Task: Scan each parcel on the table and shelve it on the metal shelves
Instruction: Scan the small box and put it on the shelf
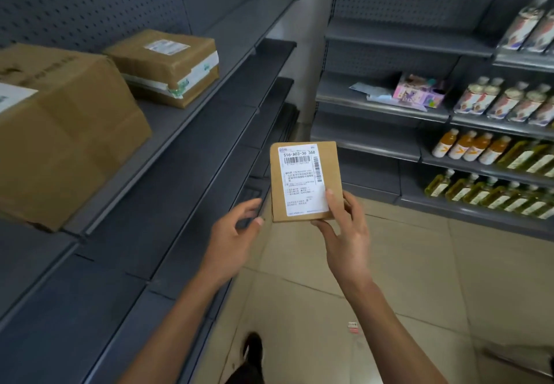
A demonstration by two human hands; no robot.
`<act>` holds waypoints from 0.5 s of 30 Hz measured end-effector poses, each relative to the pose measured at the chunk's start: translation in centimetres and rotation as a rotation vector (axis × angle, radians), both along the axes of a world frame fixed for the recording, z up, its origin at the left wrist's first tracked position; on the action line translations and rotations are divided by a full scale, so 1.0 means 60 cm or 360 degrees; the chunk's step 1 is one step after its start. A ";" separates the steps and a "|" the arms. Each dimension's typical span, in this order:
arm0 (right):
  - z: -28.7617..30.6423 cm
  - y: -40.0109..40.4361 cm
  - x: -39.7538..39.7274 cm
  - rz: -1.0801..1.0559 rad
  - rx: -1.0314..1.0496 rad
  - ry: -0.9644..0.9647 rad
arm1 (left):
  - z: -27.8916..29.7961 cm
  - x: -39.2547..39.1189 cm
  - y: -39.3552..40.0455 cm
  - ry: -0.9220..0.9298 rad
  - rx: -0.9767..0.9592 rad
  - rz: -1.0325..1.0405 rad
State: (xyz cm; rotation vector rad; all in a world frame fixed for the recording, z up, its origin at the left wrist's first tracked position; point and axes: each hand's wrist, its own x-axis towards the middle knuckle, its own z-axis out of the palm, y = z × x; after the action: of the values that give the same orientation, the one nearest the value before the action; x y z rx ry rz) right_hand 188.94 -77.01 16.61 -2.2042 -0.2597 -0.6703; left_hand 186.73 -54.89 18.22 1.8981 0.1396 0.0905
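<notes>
Your right hand (pixel 344 228) grips small parcel (pixel 305 180) at lower right corner, thumb on white label, frame centre, label facing you. Your left hand (pixel 236 228) just beside parcel's lower left, fingers loosely curled, holding nothing. Metal shelves (pixel 186 150) run along left; two cardboard boxes (pixel 168 66) upper left. Bottles (pixel 479 147) on right-hand shelving.

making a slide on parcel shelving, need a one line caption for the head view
Right hand holds a small labelled parcel beside grey metal shelves, left hand open nearby.
</notes>
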 end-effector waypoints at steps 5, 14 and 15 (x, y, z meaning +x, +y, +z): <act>-0.007 0.009 0.124 0.0026 -0.0027 -0.0104 | -0.003 0.112 0.008 -0.0038 -0.0046 0.0049; 0.024 0.015 0.370 -0.0043 -0.0017 -0.0152 | 0.032 0.395 0.016 -0.0206 -0.0080 -0.0023; 0.029 0.014 0.395 -0.0050 -0.0011 -0.0158 | 0.038 0.420 0.016 -0.0218 -0.0082 -0.0046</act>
State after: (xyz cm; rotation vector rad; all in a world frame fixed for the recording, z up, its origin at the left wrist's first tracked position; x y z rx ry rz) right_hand 212.64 -76.15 18.35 -2.1887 -0.2793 -0.7985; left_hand 211.92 -53.91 20.48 1.8352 0.0214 0.1955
